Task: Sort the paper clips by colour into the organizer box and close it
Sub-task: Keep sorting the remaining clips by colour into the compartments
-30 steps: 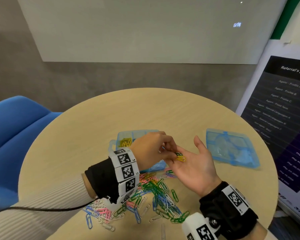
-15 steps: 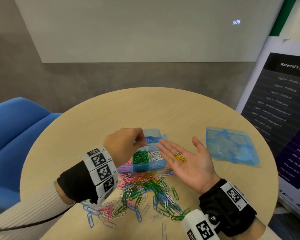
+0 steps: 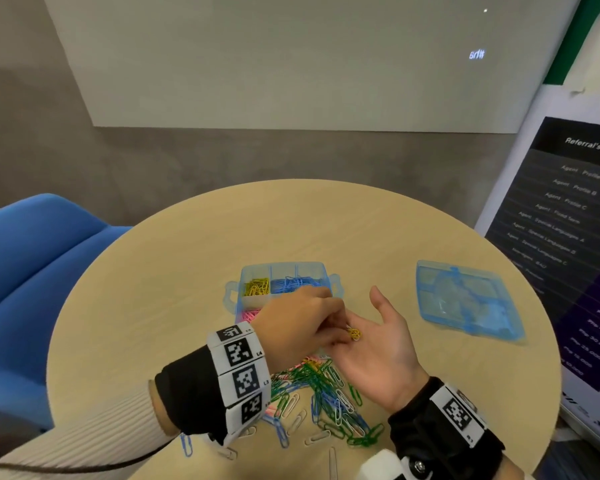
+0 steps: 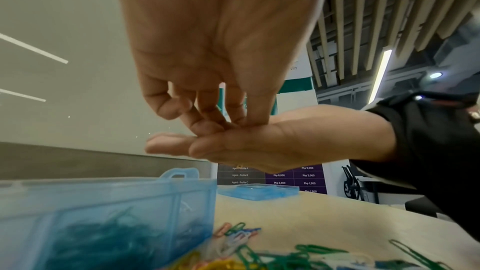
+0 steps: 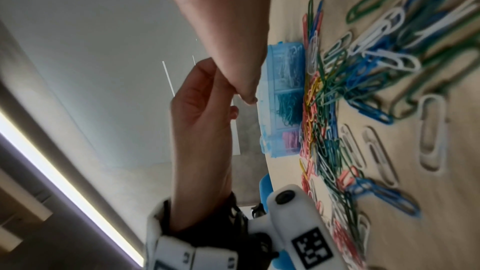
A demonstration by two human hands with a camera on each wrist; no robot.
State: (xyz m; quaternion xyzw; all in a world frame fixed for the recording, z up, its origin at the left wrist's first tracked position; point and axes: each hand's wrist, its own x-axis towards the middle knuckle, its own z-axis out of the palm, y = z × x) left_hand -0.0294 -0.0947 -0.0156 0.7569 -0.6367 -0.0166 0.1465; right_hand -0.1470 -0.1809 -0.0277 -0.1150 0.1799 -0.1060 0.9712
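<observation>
On the round wooden table (image 3: 194, 258), seen from the head camera, the right hand (image 3: 378, 344) lies palm up with fingers relaxed, a small cluster of yellow paper clips (image 3: 354, 333) resting on it. The left hand (image 3: 298, 323) reaches over, its fingertips curled down onto those clips, pinching at them. Behind the hands sits the open blue organizer box (image 3: 257, 271), with yellow, blue and pink clips in separate compartments. Its detached lid (image 3: 465, 299) lies well apart to the right. A mixed pile of loose paper clips (image 3: 326, 403) spreads on the table nearer the person.

Left wrist view: the left hand's fingers (image 4: 207, 114) bend down and meet the upturned right palm (image 4: 272, 141); the clips themselves are hidden. The box wall (image 4: 130, 202) stands below, blue clips inside.

Right wrist view: the left hand (image 5: 202, 120) touches the right hand's fingers (image 5: 233, 48); the box (image 5: 283, 100) sits beside the loose pile (image 5: 350, 89).
</observation>
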